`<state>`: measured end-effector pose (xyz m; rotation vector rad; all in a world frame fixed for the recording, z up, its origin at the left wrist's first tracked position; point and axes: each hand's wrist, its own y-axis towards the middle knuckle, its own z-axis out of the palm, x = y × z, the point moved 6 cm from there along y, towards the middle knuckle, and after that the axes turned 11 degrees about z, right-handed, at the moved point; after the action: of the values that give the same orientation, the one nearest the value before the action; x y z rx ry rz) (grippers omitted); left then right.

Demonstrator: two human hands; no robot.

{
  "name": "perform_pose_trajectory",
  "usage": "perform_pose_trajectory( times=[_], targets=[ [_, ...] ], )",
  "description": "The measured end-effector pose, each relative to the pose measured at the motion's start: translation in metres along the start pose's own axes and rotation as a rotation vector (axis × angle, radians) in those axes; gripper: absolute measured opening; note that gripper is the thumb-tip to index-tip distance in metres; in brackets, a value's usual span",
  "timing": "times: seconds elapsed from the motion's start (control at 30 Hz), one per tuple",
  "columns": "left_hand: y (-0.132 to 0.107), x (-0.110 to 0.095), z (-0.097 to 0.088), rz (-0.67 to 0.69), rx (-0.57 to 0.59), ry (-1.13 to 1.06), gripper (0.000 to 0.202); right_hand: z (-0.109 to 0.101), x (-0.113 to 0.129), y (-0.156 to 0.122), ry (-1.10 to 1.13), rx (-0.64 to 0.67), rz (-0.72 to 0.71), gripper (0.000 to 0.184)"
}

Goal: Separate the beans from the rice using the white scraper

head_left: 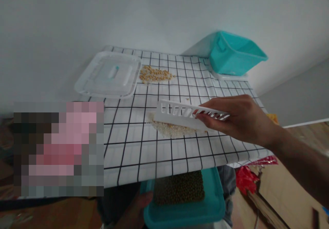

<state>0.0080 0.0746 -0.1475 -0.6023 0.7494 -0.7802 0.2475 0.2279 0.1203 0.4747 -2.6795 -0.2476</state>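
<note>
My right hand [241,121] is closed on a white slotted plastic plate [177,116], held on its long edge over the checked tablecloth [128,153]. The plate's lower edge is against a thin heap of small pale grains [168,131], which spreads out on its near side. Below the table's front edge, my left hand [136,208] grips the left side of a teal tub [185,217], its thumb on the rim. Small greenish-brown beans [180,189] fill the tub's middle. The table edge hides the tub's far side, and most of the left fingers are in shadow.
A clear plastic lid [108,73] lies at the back left, beside scattered yellow kernels [155,74]. At the back right, a teal bin [226,59] leans near the wall. Red plastic [246,179] lies on the floor at right. A blurred-out patch covers the left.
</note>
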Motion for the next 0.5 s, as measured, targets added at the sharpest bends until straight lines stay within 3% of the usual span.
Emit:
perform_pose_trajectory(
  times=[0.27,0.4,0.5],
  targets=[
    [0.002,-0.001,0.004,-0.011,-0.006,-0.042,0.048,-0.007,-0.033,0.016,-0.010,-0.051,0.154,0.020],
    [0.005,0.000,0.005,-0.021,-0.041,-0.040,0.045,0.006,-0.057,0.018,0.158,0.041,0.244,0.026],
    [0.005,0.001,0.008,-0.022,-0.051,-0.035,0.048,0.014,-0.067,0.018,0.255,0.024,0.294,0.027]
  ],
)
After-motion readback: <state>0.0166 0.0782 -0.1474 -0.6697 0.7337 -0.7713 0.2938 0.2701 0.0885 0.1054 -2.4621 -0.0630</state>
